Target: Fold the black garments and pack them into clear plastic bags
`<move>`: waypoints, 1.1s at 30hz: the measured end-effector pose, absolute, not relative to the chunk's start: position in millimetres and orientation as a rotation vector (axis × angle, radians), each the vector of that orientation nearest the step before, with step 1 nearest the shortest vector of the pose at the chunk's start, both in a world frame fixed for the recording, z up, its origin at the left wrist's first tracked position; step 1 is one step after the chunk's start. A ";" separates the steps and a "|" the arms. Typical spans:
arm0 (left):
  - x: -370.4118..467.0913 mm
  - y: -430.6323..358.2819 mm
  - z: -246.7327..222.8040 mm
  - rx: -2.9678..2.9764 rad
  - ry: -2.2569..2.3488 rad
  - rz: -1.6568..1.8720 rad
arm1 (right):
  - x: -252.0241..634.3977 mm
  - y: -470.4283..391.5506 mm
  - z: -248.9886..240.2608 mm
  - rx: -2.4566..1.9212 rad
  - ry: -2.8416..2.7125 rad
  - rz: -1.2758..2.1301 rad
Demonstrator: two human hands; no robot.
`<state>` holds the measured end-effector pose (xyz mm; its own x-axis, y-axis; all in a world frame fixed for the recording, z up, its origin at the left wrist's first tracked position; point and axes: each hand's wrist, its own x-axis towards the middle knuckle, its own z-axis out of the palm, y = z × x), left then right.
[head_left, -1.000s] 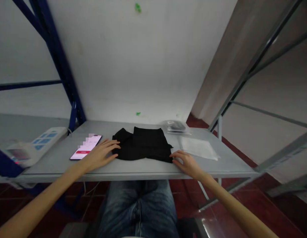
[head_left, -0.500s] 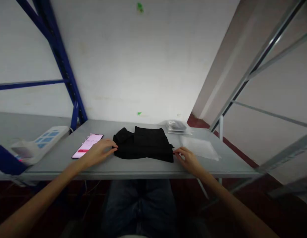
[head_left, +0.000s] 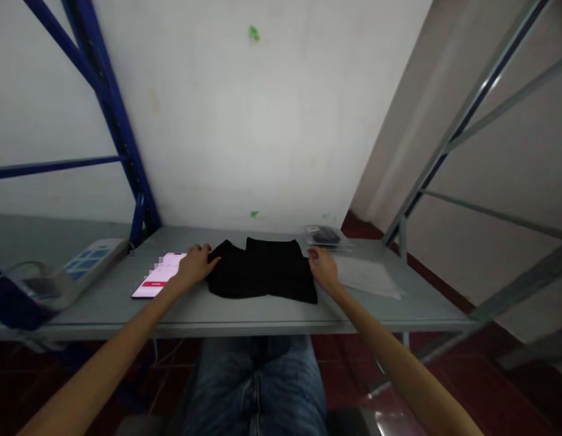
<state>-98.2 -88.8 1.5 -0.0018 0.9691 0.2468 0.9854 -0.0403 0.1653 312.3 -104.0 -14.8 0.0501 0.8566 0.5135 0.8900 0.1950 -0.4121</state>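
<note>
below the near edge of the long, flat, grey desk [head_left: 272,313], the person's blue denim trousers [head_left: 258,387] are visible above dark red flooring [head_left: 344,375]. on the desk, centred in front of the person, lies the black fabric piece [head_left: 263,272], flat, with a straight-edged panel at its far side and a pointed corner at its far left.

the two hands are well apart, one at either side of the fabric. the left hand [head_left: 195,264] is at the left edge, thumb extended onto the cloth; whether it grips cannot be told. the right hand [head_left: 323,266] has its fingers curled at the far right corner of the fabric; a firm pinch cannot be confirmed.

the flat rectangular phone [head_left: 156,284], its pale pink screen lit with a red bar, lies left of the fabric, partly covered by the left hand and forearm. to the right of the right hand lies a thin, whitish, translucent sheet [head_left: 367,277]. farther back sits a stack of clear plastic packets [head_left: 327,235] with dark contents. beyond the desk stands a marked white wall [head_left: 254,133].
</note>
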 end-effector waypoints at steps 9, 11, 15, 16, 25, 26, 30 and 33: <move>-94.5 -101.8 9.5 -2.221 -2.128 -0.443 | 196.9 -140.0 -8.1 -1.324 -2.161 -0.048; -92.2 -102.3 11.5 -2.238 -2.096 -0.460 | 166.4 -137.0 -9.5 -1.309 -2.211 0.019; -93.5 -103.9 9.7 -2.297 -1.998 -0.456 | 127.4 -125.6 -17.2 -1.355 -2.234 0.109; -96.0 -104.3 8.3 -2.315 -1.981 -0.451 | 122.9 -122.8 -20.0 -1.373 -2.237 0.124; -130.1 -115.8 -8.7 -2.414 -1.808 -0.681 | 121.4 -117.6 -37.0 -1.446 -2.225 0.084; -131.7 -115.8 -10.0 -2.397 -1.831 -0.686 | 121.1 -117.9 -37.5 -1.446 -2.226 0.073; -133.5 -108.2 -11.7 -2.346 -1.959 -0.722 | 120.3 -117.8 -39.4 -1.438 -2.222 0.052; -131.2 -100.9 -8.6 -2.392 -2.001 -0.680 | 120.4 -117.5 -40.3 -1.437 -2.225 0.049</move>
